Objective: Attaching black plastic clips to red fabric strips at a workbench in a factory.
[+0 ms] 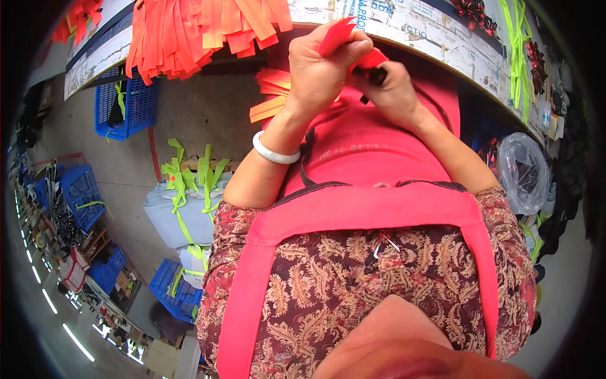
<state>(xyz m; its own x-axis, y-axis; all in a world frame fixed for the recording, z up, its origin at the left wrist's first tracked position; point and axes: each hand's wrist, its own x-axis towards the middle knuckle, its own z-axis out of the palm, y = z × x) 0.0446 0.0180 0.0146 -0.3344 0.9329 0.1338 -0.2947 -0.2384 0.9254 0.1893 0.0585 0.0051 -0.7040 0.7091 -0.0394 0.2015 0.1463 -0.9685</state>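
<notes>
Hands meet at 12 o'clock: left hand (322,69) pinches a red strip (336,35); right hand (394,91) grips its lower end beside a black tool (377,76), by the worktop (442,44).

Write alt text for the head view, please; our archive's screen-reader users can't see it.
Seen from above, a person's left hand and right hand together grip a red strip at the edge of a worktable. Orange strips hang off the table; a white bangle circles the left wrist, and blue crates stand on the floor.
</notes>
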